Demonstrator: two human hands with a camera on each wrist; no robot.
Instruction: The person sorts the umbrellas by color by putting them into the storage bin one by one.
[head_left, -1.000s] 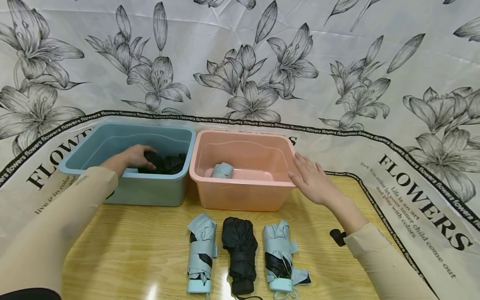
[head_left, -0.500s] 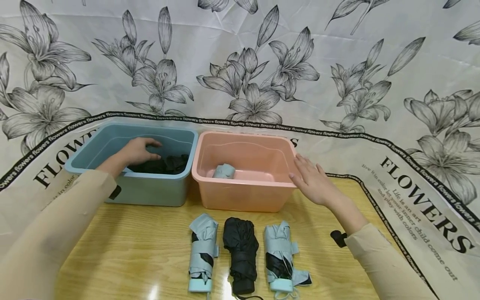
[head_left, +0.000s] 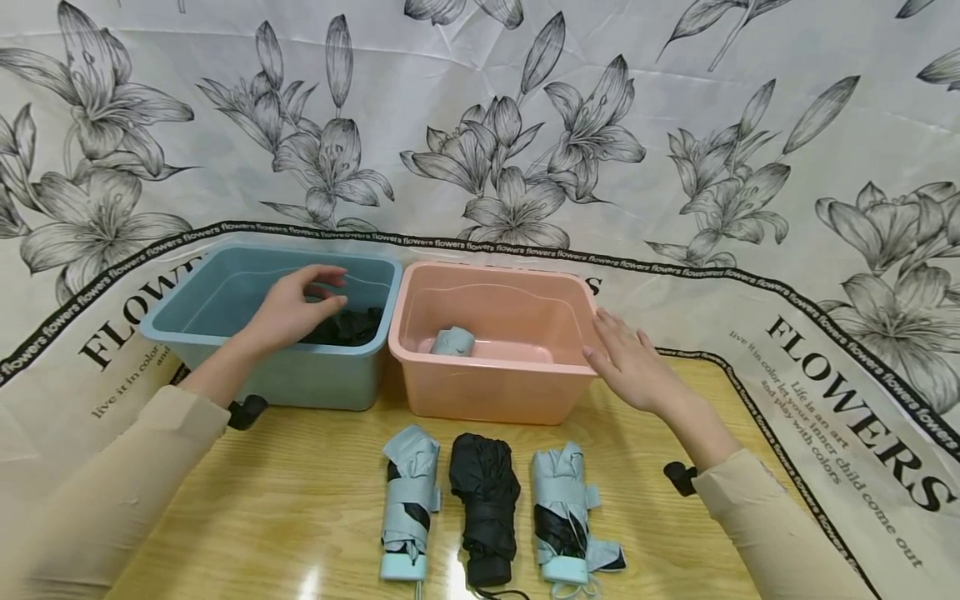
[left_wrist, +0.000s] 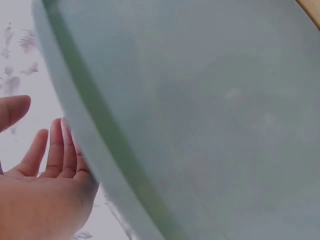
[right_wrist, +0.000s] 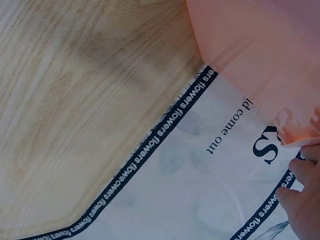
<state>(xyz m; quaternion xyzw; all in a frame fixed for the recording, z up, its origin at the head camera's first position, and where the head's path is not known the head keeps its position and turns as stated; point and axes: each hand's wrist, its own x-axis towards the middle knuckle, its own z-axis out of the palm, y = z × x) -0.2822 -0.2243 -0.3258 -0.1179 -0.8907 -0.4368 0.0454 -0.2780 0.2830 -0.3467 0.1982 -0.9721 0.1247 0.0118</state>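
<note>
Front row: the left light-blue umbrella, black umbrella and right light-blue umbrella lie apart on the table, handles toward the person; each is best gripped round its wrapped middle.
Loose strap: this end sticks out beside the right umbrella's handle; tucking it in first should prevent snagging.
Right hand: its fingers lie straight against the pink bin's right side, gripping nothing; light, flat pressure should steady the bin without shoving it sideways.
Pink bin: a light-blue bundle sits inside, toward the left; room to its right would let another lie alongside.
Left hand: loosely curved over the blue bin, thumb apart, holding nothing; lifting wrist and sleeve well over the near rim should avoid dragging the bin.
Blue bin: black fabric lies low at the right; partly hidden, so I cannot tell whether it is one umbrella or more.
Backdrop: flowered cloth behind both bins.
</note>
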